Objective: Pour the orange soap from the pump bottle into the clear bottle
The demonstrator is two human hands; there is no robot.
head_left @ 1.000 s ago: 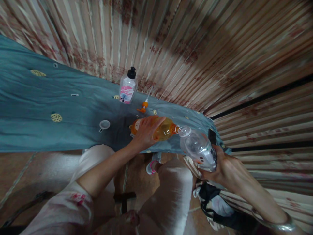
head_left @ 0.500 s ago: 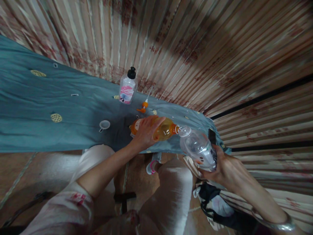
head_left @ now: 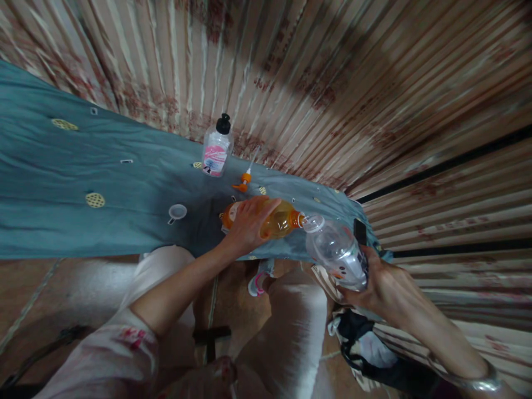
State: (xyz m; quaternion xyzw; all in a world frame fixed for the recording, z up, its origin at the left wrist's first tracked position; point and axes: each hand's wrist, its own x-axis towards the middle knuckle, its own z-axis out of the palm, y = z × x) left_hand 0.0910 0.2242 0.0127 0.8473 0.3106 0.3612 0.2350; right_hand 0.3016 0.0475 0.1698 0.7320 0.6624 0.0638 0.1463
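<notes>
My left hand [head_left: 248, 224] is wrapped round an orange-tinted bottle [head_left: 279, 219] that lies tilted on its side, its neck pointing right. That neck meets the mouth of a clear plastic bottle [head_left: 332, 248], which leans toward it. Whether liquid passes between them I cannot make out. Around the clear bottle's lower end my right hand [head_left: 369, 282] is closed; some of its fingers are hidden behind the bottle. Behind the orange bottle lies an orange pump top [head_left: 245, 180] with a thin clear tube. A clear bottle with a black cap and pink label [head_left: 216, 152] stands farther back.
A small white cup with a handle [head_left: 178, 211] sits left of my left hand on the teal cloth [head_left: 50, 166]. Pleated curtains [head_left: 291, 72] rise along the back and right. A dark bag [head_left: 369, 349] lies on the floor at lower right, below a dark phone-like object [head_left: 360, 231].
</notes>
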